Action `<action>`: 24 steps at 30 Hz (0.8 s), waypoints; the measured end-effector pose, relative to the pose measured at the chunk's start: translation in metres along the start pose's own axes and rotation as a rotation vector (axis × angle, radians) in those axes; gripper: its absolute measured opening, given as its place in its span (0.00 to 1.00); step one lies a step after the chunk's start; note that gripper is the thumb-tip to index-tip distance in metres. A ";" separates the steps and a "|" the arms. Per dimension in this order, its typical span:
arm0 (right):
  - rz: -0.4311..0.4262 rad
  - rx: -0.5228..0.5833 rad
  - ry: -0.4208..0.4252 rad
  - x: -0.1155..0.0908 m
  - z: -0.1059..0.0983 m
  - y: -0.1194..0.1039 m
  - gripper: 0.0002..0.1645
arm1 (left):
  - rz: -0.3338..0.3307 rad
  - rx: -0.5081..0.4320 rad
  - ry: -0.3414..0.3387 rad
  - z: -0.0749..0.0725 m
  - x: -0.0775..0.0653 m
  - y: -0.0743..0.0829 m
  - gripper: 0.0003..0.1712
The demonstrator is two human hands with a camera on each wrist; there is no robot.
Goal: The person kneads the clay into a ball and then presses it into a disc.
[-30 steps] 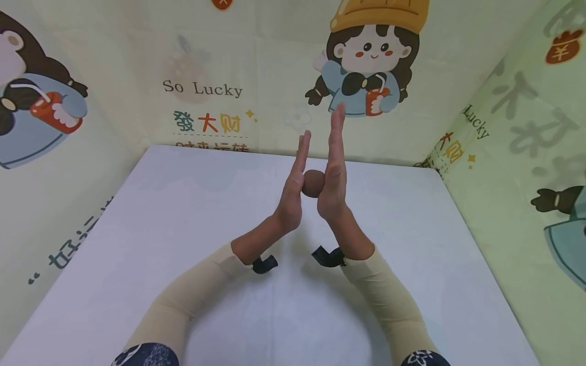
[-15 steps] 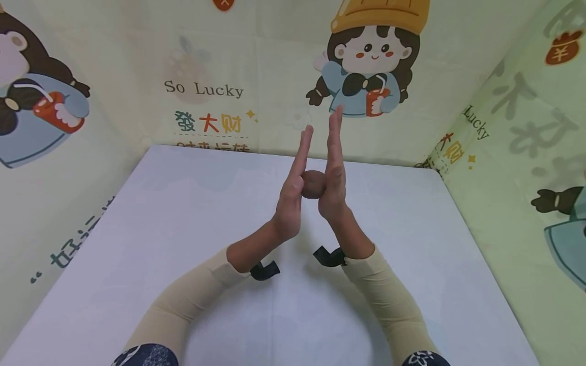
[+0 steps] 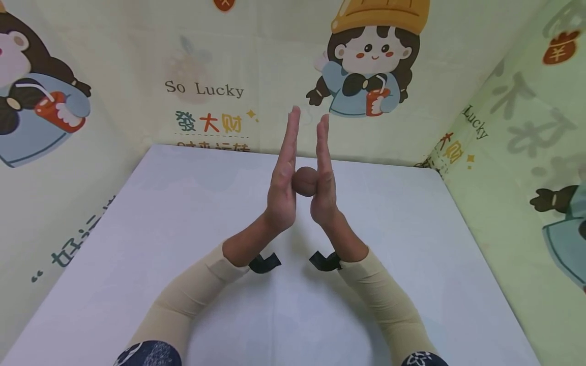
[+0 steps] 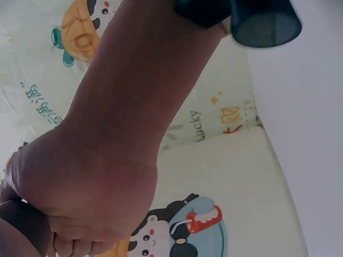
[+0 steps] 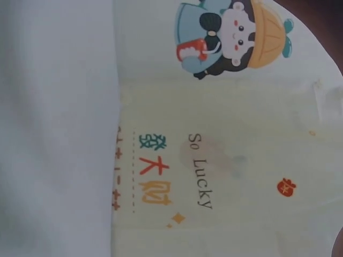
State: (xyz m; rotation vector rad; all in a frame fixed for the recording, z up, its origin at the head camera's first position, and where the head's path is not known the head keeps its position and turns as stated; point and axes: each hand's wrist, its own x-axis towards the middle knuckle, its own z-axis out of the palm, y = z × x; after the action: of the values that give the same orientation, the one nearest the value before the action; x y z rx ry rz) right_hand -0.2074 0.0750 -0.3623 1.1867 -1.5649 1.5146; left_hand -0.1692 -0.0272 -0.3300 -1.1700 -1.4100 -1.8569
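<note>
A brown ball (image 3: pixel 304 181) with a faint crease is held between two facing palms, above the white table. My left hand (image 3: pixel 282 190) presses it from the left, fingers straight and pointing up and away. On the other side my right hand (image 3: pixel 325 195) presses it too, its fingers likewise straight. Fingertips of both hands stand at about the same height in the head view. In the left wrist view the right hand (image 4: pixel 96 182) fills the lower left, with the dark ball (image 4: pixel 24 222) partly cut off beside it. The right wrist view shows neither the ball nor the fingers.
The white table (image 3: pixel 220 203) spreads beneath both arms. A pale printed cloth (image 3: pixel 274 61) with cartoon figures and lettering walls it in at the back and sides. Black curved mounts (image 3: pixel 264 263) sit at both wrists.
My left hand has slid up and away against the ball, while the right has drawn back lower. Both hands and the ball have shifted slightly left, and the crease has turned.
</note>
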 end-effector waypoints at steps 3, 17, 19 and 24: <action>0.021 -0.001 -0.006 -0.003 0.003 0.001 0.51 | 0.006 -0.001 0.021 -0.004 0.005 -0.002 0.48; 0.113 0.008 -0.058 -0.017 0.018 0.000 0.56 | 0.070 0.060 0.140 -0.027 0.031 -0.025 0.43; 0.108 0.005 -0.056 -0.017 0.021 -0.002 0.56 | 0.066 0.070 0.163 -0.031 0.031 -0.032 0.42; 0.079 -0.004 -0.049 -0.015 0.025 -0.010 0.57 | 0.015 0.076 0.212 -0.039 0.031 -0.043 0.42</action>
State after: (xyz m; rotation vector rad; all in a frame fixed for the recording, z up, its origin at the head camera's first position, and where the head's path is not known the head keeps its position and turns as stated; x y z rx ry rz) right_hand -0.1896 0.0532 -0.3749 1.1806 -1.6638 1.5425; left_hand -0.2316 -0.0478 -0.3272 -0.9152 -1.3367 -1.8401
